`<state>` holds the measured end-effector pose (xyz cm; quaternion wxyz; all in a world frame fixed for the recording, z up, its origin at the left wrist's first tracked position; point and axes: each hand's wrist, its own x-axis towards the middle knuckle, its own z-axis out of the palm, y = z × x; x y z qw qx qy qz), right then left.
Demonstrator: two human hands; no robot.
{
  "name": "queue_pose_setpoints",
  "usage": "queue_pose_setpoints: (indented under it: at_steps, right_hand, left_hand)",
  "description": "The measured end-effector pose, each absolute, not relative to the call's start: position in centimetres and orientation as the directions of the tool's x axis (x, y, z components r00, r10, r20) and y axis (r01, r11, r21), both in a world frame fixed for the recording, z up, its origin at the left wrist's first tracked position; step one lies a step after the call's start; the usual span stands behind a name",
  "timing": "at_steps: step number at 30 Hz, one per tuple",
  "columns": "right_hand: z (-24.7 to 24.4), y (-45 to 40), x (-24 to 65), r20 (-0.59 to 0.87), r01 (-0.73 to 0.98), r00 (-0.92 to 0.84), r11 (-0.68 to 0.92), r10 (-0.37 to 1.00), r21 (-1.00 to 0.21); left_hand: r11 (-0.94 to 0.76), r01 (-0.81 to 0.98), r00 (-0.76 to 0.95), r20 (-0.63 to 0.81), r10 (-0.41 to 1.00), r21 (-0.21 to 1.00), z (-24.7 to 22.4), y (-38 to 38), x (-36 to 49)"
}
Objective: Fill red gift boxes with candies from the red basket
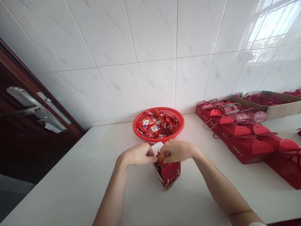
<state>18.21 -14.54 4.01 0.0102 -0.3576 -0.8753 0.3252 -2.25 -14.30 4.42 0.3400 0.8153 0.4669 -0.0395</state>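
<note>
A small red gift box (pixel 172 172) stands on the white tabletop with its top flaps up and a twine handle at its near end. My left hand (pixel 138 153) is closed at the box's left rim, with its thumb along the edge. Over the opening, my right hand (pixel 176 150) has its fingers curled on a red and yellow snack packet (pixel 161 160), partly inside the box. The fingers hide some of the packet and the box's contents. Just behind the box sits a red plastic basket (pixel 135 130) holding wrapped sweets (pixel 155 125).
Several closed red gift boxes (pixel 249 150) with handles stand in rows on the right. Behind them is an open cardboard carton (pixel 282 110) with dark red ribbon-like pieces inside. A tiled wall (pixel 157 81) borders the table's back, and a dark door (pixel 21 138) is at left.
</note>
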Motion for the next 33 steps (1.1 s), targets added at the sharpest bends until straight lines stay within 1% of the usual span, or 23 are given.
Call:
queue_pose_setpoints:
  at_steps: [3, 6, 8, 12, 14, 17, 19, 21, 25, 27, 30, 33]
  right_hand:
    - [3.9, -14.3, 18.5, -0.247, 0.68, -0.712, 0.559, 0.657, -0.475]
    - [4.1, -14.4, 18.9, -0.243, 0.695, -0.703, 0.571, 0.669, -0.437]
    - [4.2, -14.5, 18.9, -0.238, 0.657, -0.74, 0.599, 0.629, -0.458]
    - [4.1, -14.8, 18.5, -0.195, 0.482, -0.865, 0.656, 0.462, -0.581]
    - [3.7, -14.7, 18.0, -0.22, 0.46, -0.884, 0.677, 0.413, -0.575]
    - [3.0, -14.3, 17.4, -0.326, 0.58, -0.815, 0.678, 0.48, -0.452]
    - [2.8, -14.0, 17.2, -0.355, 0.633, -0.774, 0.652, 0.525, -0.416]
    - [2.9, -13.9, 17.4, -0.35, 0.625, -0.781, 0.639, 0.518, -0.449]
    - [3.8, -14.1, 18.6, -0.34, 0.581, -0.81, 0.578, 0.477, -0.573]
    - [4.3, -14.3, 19.4, -0.312, 0.565, -0.817, 0.562, 0.485, -0.604]
    - [4.6, -14.4, 20.4, -0.244, 0.57, -0.8, 0.568, 0.548, -0.595]
    - [4.5, -14.3, 20.8, -0.206, 0.638, -0.725, 0.528, 0.657, -0.561]
  left_hand:
    - [-0.343, 0.786, 0.566, -0.373, 0.736, 0.515, 4.5, -14.4, -2.3]
    - [-0.349, 0.783, 0.571, -0.372, 0.732, 0.516, 4.5, -14.5, -2.2]
    - [-0.345, 0.787, 0.566, -0.377, 0.734, 0.511, 4.6, -14.5, -2.2]
    - [-0.351, 0.801, 0.555, -0.381, 0.74, 0.484, 4.5, -14.6, -2.1]
    - [-0.359, 0.803, 0.557, -0.388, 0.734, 0.475, 4.4, -14.6, -2.1]
    - [-0.336, 0.82, 0.537, -0.418, 0.733, 0.464, 4.5, -14.7, -2.2]
    - [-0.329, 0.824, 0.531, -0.426, 0.733, 0.461, 4.6, -14.7, -2.2]
    - [-0.337, 0.819, 0.54, -0.424, 0.727, 0.465, 4.6, -14.7, -2.2]
    - [-0.342, 0.816, 0.546, -0.43, 0.719, 0.465, 4.6, -14.7, -2.1]
    - [-0.343, 0.818, 0.544, -0.431, 0.72, 0.462, 4.6, -14.6, -2.2]
    - [-0.347, 0.814, 0.55, -0.425, 0.719, 0.466, 4.6, -14.4, -2.8]
    - [-0.331, 0.803, 0.538, -0.362, 0.761, 0.496, 4.7, -14.2, -3.7]
